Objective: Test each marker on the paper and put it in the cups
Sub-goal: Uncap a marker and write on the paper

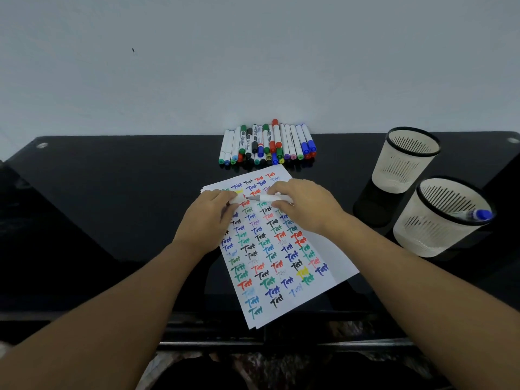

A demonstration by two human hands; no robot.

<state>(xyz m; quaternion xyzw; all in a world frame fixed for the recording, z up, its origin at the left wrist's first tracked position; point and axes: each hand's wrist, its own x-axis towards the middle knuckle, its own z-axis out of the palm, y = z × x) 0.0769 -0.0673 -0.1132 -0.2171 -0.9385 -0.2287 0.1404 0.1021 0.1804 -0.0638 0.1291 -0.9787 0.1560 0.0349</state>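
Above the paper (281, 249) (rows of coloured "Test"), the right hand (304, 204) grips a white marker (270, 198), the left hand (213, 209) pinches its cap (237, 199); marker pile (267, 144) beyond, cups (405, 160) rightward.

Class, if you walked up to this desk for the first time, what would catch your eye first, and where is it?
Probably the paper at the centre of the black table, covered in rows of coloured "Test" scribbles. Above it, the left hand and right hand hold a white marker, uncapped. A pile of markers lies at the back edge.
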